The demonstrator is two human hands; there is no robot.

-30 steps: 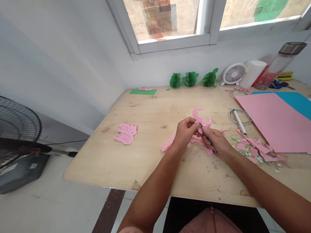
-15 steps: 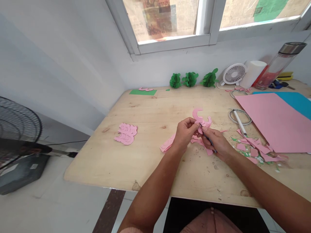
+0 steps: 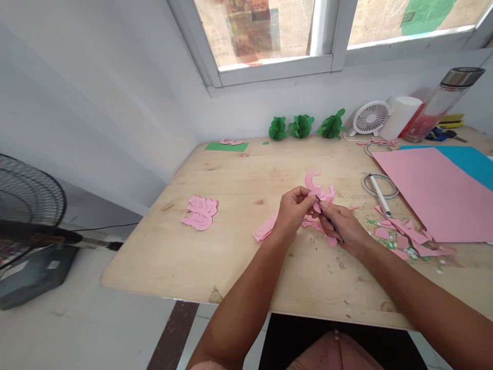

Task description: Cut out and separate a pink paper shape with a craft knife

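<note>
Above the middle of the table, my left hand [image 3: 295, 206] pinches a curved pink paper cut-out [image 3: 313, 182] between thumb and fingers. My right hand [image 3: 342, 223] is closed round a slim dark tool [image 3: 332, 224], whose tip meets the pink paper beside my left fingertips. Whether it is a craft knife or something else is too small to tell. Beneath my hands lie pink paper scraps [image 3: 330, 240]. A folded pink paper strip [image 3: 265, 228] shows partly behind my left wrist. Farther left rests a stack of scalloped pink cut-outs [image 3: 199, 211].
Pink and green scraps [image 3: 402, 241] lie right of my right hand, by a white pen [image 3: 380, 195], a grey ring [image 3: 393, 192] and pink sheets [image 3: 439, 195]. Along the wall stand green paper shapes [image 3: 301, 126], a small white fan [image 3: 371, 118] and a glass bottle [image 3: 439, 108].
Almost nothing differs. Both hands keep the same hold, and the pink cut-out has shifted only very slightly.
</note>
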